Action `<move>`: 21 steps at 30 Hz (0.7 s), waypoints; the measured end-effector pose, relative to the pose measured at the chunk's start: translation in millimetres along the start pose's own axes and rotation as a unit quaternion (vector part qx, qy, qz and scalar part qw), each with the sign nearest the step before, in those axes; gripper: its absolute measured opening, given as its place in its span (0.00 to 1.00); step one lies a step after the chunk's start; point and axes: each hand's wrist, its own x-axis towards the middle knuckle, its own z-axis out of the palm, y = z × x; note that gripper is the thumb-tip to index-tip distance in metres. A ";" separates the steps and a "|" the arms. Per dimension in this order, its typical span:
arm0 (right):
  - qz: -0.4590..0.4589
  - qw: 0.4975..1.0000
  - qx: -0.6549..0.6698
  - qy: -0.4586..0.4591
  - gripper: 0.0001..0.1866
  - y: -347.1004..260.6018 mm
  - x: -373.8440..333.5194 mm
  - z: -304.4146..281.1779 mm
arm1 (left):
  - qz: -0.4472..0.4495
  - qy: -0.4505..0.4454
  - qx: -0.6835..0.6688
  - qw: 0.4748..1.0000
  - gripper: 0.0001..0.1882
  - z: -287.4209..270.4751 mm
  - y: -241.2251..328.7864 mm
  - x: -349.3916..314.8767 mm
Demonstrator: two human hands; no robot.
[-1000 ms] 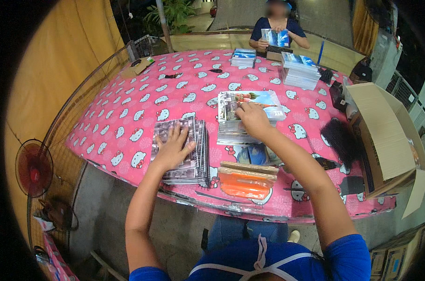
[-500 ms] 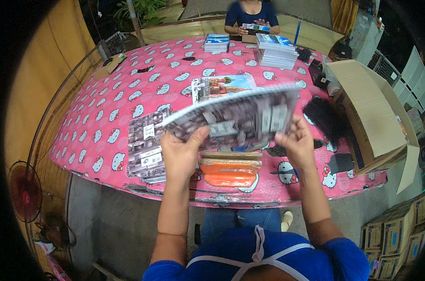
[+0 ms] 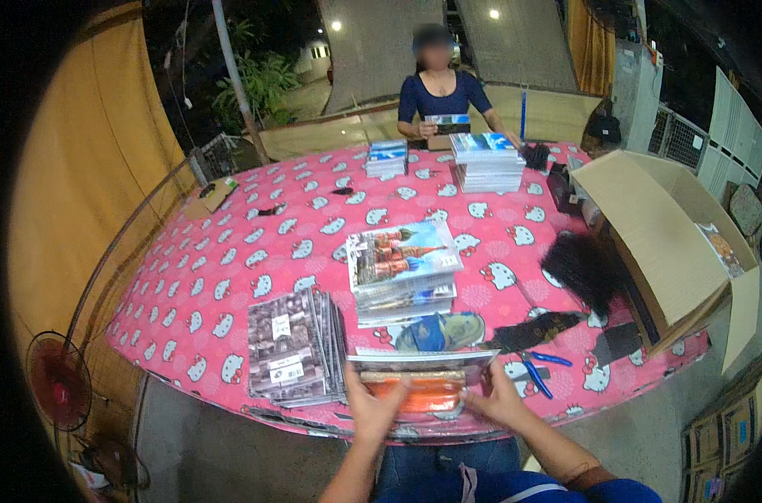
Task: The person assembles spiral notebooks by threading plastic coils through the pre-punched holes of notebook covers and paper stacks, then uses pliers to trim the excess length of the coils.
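Observation:
Between my two hands a thin grey-patterned notebook [image 3: 423, 362] stands almost on edge near the table's front. My left hand [image 3: 377, 407] grips its left end, thumb on the near side. My right hand [image 3: 500, 398] has the right end, fingers bent around it. Just in front of the notebook lies an orange plastic-wrapped block [image 3: 418, 396], partly covered by my hands. Left of my left hand is a stack of similar grey notebooks [image 3: 288, 348]. Beyond the held one rises a pile of notebooks with a colourful domed-building cover [image 3: 402, 251].
A blue sandal-like thing [image 3: 439, 332] and blue-handled pliers [image 3: 538, 373] lie near my right hand. At right are black mesh material [image 3: 578, 268] and an open cardboard box [image 3: 657, 235]. Across the pink table [image 3: 221, 293], a person sits by blue-covered stacks [image 3: 486, 159].
The notebook has come down and toward me, from tilted in the air to nearly upright by the orange block. My view has tilted up, showing more of the person opposite.

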 end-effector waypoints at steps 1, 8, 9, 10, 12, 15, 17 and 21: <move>0.001 0.997 -0.077 0.029 0.48 -16.7 -3.9 11.0 | 0.003 0.003 -0.010 1.000 0.47 4.1 -0.2 -2.9; 0.013 0.997 -0.020 0.073 0.37 20.8 18.3 -47.8 | 0.055 0.056 0.021 0.997 0.52 -4.0 -6.2 -2.6; 0.042 0.989 -0.078 0.114 0.31 15.6 40.8 -68.8 | 0.096 0.067 0.053 0.992 0.50 -3.3 3.9 -4.7; 0.080 0.973 -0.143 0.159 0.26 6.2 59.5 -89.6 | 0.128 0.071 0.079 0.986 0.48 -1.4 10.7 -8.8; -0.005 0.939 -0.245 0.240 0.23 16.3 93.0 -119.8 | 0.088 0.106 -0.048 0.989 0.43 8.0 10.3 -2.3; 0.028 0.894 -0.396 0.208 0.24 37.5 121.2 -150.3 | 0.036 0.064 -0.077 0.994 0.37 10.9 18.9 12.0; 0.035 0.860 -0.456 0.227 0.22 45.1 122.6 -150.1 | 0.065 0.063 0.019 0.996 0.31 6.8 13.5 20.8; 0.087 0.822 -0.521 0.212 0.18 57.3 130.0 -147.2 | -0.054 0.085 -0.194 0.976 0.24 -2.5 1.9 30.8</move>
